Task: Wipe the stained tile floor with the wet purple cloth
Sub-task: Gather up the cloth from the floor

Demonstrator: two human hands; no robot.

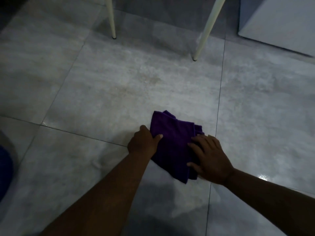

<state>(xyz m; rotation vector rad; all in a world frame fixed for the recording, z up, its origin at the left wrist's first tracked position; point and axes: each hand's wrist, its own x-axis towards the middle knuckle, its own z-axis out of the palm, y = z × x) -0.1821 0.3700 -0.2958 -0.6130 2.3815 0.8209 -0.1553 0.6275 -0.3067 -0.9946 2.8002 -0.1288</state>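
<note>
We press the cloth (173,143) flat between the left hand (144,142) and right hand (210,159), both spread on it; the brownish stain (151,80) lies straight ahead (well apart).

- There is a single view, taken from a wide-angle camera worn on the person's head.
- It looks forward and steeply down onto the grey tile floor (119,92), from above and behind the forearms.
- Both arms enter from the bottom edge and reach toward the centre, where the left hand (144,142) and right hand (210,160) sit on the purple cloth (173,138); these lie closest to the lens.
- The far field, along the top edge, takes in two pale chair legs (207,29) and a white cabinet corner (279,24).
- The wide lens bends the grout lines outward near the frame's edges.
</note>
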